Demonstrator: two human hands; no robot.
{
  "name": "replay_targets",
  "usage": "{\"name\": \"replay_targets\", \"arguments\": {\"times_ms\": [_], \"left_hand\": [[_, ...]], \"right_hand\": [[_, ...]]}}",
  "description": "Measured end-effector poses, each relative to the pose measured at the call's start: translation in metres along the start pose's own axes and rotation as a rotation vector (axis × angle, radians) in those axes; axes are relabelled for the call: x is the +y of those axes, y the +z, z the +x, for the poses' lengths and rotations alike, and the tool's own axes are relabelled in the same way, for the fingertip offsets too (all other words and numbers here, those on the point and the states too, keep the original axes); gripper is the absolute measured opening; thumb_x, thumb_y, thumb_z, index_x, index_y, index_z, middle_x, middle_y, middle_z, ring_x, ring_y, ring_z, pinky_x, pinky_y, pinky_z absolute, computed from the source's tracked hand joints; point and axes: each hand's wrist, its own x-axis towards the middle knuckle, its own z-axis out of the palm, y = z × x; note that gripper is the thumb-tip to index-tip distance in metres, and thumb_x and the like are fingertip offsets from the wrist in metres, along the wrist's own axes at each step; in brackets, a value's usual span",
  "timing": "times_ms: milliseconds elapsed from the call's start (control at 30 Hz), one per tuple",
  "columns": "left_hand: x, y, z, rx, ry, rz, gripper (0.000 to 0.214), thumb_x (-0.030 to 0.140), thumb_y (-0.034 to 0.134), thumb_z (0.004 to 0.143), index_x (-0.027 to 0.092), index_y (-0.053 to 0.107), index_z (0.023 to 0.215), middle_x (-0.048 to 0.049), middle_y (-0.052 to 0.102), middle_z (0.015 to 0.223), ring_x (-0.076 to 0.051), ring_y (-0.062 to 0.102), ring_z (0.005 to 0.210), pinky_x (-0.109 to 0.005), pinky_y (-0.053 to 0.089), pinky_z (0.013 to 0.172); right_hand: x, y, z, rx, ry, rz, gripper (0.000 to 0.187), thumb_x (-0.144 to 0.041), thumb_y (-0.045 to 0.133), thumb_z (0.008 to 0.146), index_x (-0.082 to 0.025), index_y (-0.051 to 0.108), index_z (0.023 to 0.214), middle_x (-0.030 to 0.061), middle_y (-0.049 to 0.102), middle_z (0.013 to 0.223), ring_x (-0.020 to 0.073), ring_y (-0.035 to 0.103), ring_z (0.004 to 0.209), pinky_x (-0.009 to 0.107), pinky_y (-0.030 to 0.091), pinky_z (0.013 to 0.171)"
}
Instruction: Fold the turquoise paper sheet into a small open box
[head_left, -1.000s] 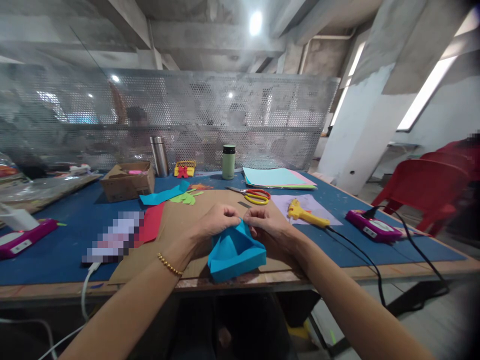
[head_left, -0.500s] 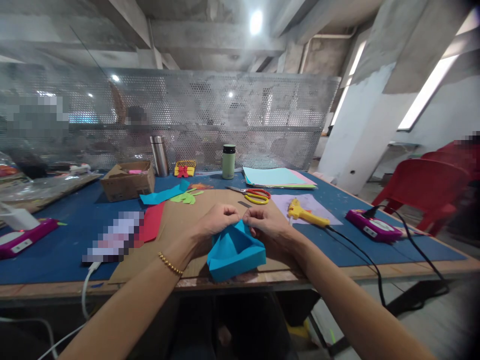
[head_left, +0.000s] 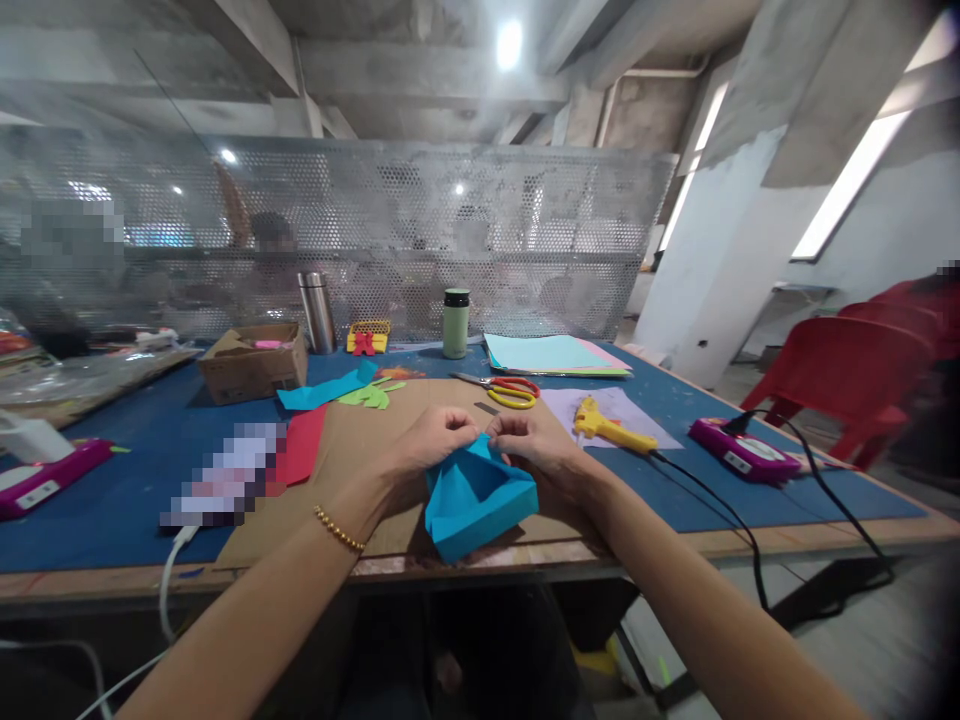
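A folded blue paper shape (head_left: 478, 502) rests on the brown cardboard sheet (head_left: 352, 440) near the table's front edge. My left hand (head_left: 435, 440) and my right hand (head_left: 532, 445) meet at its far tip. Both pinch the paper's top corner, fingers curled closed on it. A gold bead bracelet (head_left: 339, 530) is on my left wrist.
Orange-handled scissors (head_left: 504, 390) and a yellow glue gun (head_left: 611, 425) with a black cord lie just beyond my hands. Red paper (head_left: 304, 445), blue and green scraps, a cardboard box (head_left: 251, 362), a steel flask, a green flask (head_left: 454, 323), stacked paper (head_left: 555, 355) and pink devices (head_left: 739, 450) lie around. Red chair right.
The blue paper shape has tilted and shifted slightly right while both hands keep pinching its top corner. Hands stay nearly where they were.
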Motion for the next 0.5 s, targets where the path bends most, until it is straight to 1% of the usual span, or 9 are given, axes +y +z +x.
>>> {"name": "replay_targets", "arguments": {"times_ms": [167,300,433,500], "left_hand": [[-0.0007,-0.0027,0.0035,-0.007,0.028,0.036,0.026,0.040,0.063,0.070,0.014,0.059,0.067,0.0024,0.051,0.061,-0.011,0.043,0.059,-0.022,0.030,0.054],[-0.0018,-0.0057,0.0066,-0.033,0.027,0.066,0.027,0.041,0.063,0.070,0.014,0.061,0.068,0.0020,0.052,0.062,-0.011,0.044,0.059,-0.023,0.031,0.055],[-0.0046,-0.0055,0.0077,-0.030,0.053,0.049,0.024,0.038,0.064,0.070,0.015,0.061,0.067,0.0022,0.053,0.061,-0.011,0.045,0.059,-0.023,0.030,0.054],[-0.0039,-0.0031,0.0050,-0.017,0.032,0.014,0.021,0.036,0.065,0.069,0.015,0.061,0.067,0.0025,0.052,0.061,-0.010,0.045,0.058,-0.022,0.029,0.053]], "right_hand": [[-0.0004,0.0017,0.0013,0.026,0.034,0.044,0.014,-0.029,0.069,0.068,-0.017,0.063,0.069,-0.0033,0.054,0.054,0.0092,0.045,0.051,0.023,0.029,0.048],[-0.0016,0.0029,0.0004,0.041,0.054,0.047,0.014,-0.029,0.069,0.067,-0.017,0.063,0.069,-0.0031,0.054,0.054,0.0091,0.045,0.051,0.023,0.027,0.048],[-0.0021,0.0041,-0.0015,0.049,0.061,0.068,0.015,-0.030,0.070,0.068,-0.017,0.063,0.071,-0.0034,0.054,0.057,0.0094,0.044,0.054,0.023,0.027,0.050],[-0.0021,0.0045,-0.0019,0.045,0.061,0.078,0.016,-0.031,0.071,0.067,-0.017,0.063,0.071,-0.0032,0.054,0.058,0.0098,0.045,0.055,0.023,0.028,0.051]]}}
